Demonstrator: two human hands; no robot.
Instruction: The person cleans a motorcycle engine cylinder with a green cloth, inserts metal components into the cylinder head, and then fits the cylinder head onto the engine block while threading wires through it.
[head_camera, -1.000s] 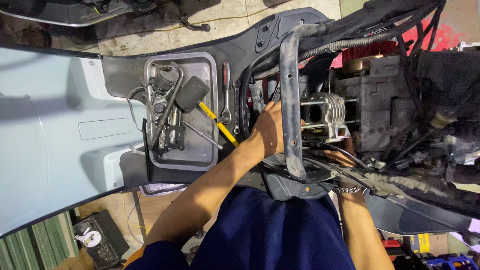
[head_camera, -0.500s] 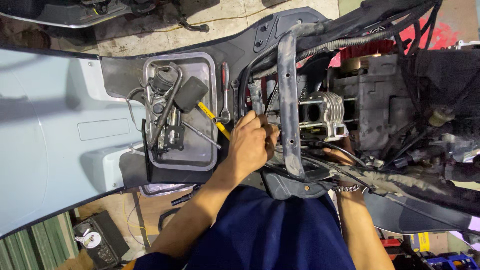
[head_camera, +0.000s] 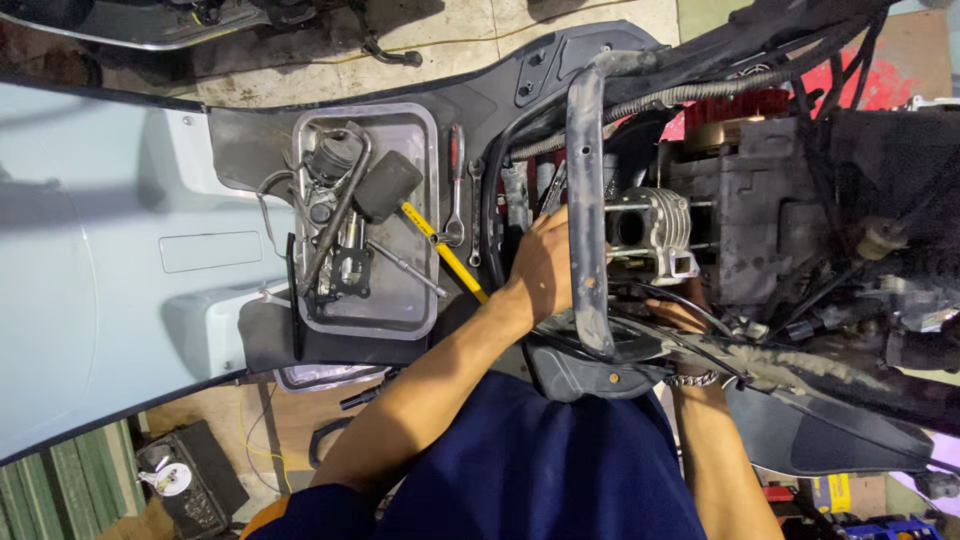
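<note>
My left hand (head_camera: 545, 265) gripped a small tool at the near left of the finned cylinder (head_camera: 650, 225), just left of the grey frame tube (head_camera: 588, 200). My right hand (head_camera: 680, 315) lay under cables, its grip hidden. The metal tray (head_camera: 425, 200) sat within reach at left.

scooter footboard (head_camera: 250, 140), metal tray (head_camera: 425, 215), wrench (head_camera: 456, 190)

– What colours are you seeing by your left hand (head_camera: 545, 268)?
– You're looking at a grey frame tube (head_camera: 587, 200), a silver ribbed cylinder (head_camera: 655, 222), a yellow-handled mallet (head_camera: 400, 195) with a black head, and a shiny silver tray (head_camera: 424, 150).
</note>
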